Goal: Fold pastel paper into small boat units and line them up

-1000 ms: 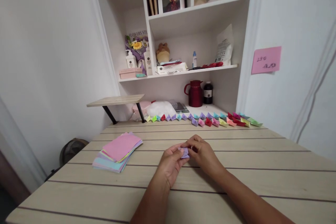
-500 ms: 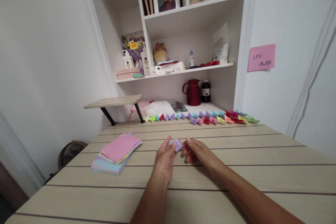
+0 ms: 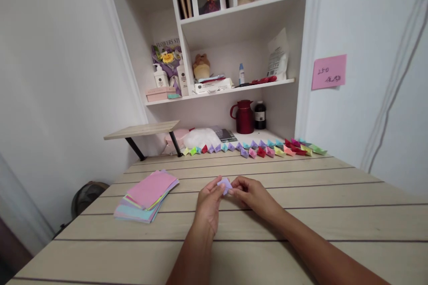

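A small folded lilac paper piece (image 3: 224,184) is held just above the wooden table (image 3: 301,222) near its middle. My left hand (image 3: 207,205) pinches it from the left with thumb and fingertips. My right hand (image 3: 250,193) pinches its right side, fingers curled. A stack of coloured paper sheets (image 3: 147,195), pink on top, lies on the table to the left of my hands. Along the far edge runs a row of several small folded paper pieces (image 3: 257,148) in purple, red, green, yellow and blue.
A white shelf unit (image 3: 234,89) stands behind the table with bottles, a toy, a box and a framed photo. A dark red jug (image 3: 244,117) and a dark bottle (image 3: 260,115) stand below. A small wooden riser (image 3: 142,130) stands back left. A pink note (image 3: 328,71) hangs on the right wall.
My hands, briefly apart half a second ago with the lilac piece in the left alone, have come together again on it. The view has shifted slightly.
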{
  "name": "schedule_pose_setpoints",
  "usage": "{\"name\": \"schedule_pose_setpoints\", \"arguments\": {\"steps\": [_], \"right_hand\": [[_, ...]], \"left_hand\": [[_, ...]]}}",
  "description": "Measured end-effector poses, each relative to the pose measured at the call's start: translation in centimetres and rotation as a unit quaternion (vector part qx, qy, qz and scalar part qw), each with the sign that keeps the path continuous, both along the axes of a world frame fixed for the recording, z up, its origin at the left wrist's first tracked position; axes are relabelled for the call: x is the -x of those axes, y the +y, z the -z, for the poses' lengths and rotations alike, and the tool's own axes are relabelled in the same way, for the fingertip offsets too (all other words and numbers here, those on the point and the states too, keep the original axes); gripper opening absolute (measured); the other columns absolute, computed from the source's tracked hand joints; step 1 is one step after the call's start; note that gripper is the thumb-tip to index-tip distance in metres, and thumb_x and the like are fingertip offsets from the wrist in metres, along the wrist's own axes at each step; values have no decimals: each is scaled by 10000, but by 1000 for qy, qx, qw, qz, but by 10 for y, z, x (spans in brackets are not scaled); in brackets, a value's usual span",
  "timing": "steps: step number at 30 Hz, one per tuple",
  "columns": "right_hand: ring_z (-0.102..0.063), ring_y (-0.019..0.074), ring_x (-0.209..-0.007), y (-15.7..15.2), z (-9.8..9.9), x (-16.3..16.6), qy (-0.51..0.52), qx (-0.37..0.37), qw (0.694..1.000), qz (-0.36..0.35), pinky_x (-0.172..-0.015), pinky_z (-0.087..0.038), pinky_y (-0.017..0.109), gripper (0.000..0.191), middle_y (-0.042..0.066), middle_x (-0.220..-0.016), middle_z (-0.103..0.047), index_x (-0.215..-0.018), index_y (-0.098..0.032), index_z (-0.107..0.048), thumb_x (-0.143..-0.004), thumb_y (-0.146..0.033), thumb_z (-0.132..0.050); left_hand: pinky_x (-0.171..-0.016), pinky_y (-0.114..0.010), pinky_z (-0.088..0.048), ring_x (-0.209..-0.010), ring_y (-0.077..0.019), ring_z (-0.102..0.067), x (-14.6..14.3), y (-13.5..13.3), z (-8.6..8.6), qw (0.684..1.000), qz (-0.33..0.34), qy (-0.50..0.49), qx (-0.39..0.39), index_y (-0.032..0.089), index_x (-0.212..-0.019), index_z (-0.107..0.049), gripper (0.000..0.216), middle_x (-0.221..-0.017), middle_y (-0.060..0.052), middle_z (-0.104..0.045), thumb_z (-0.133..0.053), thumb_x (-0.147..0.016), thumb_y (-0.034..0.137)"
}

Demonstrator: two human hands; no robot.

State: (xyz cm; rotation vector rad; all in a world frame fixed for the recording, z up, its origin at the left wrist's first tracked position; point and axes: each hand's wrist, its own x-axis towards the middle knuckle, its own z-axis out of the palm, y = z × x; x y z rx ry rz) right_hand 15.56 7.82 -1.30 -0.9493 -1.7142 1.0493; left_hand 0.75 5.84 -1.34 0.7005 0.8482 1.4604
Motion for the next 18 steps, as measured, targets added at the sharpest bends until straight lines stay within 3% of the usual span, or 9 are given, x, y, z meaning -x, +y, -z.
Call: {"name": "schedule_pose_setpoints", "arguments": {"steps": [7, 11, 18], "right_hand": [[-416, 120, -535, 5, 2, -2, -52, -63, 994, 71, -528, -281, 245, 237, -32, -528, -503, -543, -183, -540, -692, -322, -662], [-421, 126, -528, 3, -1, -2, -59, -72, 991, 94, -531, -275, 252, 268, -26, -520, -511, -527, -189, -536, -700, -358, -652], [-376, 111, -525, 0, -4, 1, -11, -42, 998, 53, -517, -271, 240, 278, -46, -519, -441, -543, -189, -504, -717, -369, -626]], "left_hand": [[-811, -246, -480, -801, -172, -680, -1, -2, -2, 995, 4, 95, -35, 81, -1065, -687, 434, -873, -119, -748, -791, -654, 176], [-809, -247, -473, -830, -183, -676, -3, -3, -3, 995, -1, 98, -37, 93, -993, -717, 403, -860, -115, -748, -816, -623, 221], [-770, -234, -471, -758, -150, -654, -4, -2, -1, 996, -22, 73, -44, 98, -903, -725, 352, -823, -90, -740, -838, -597, 229]]}}
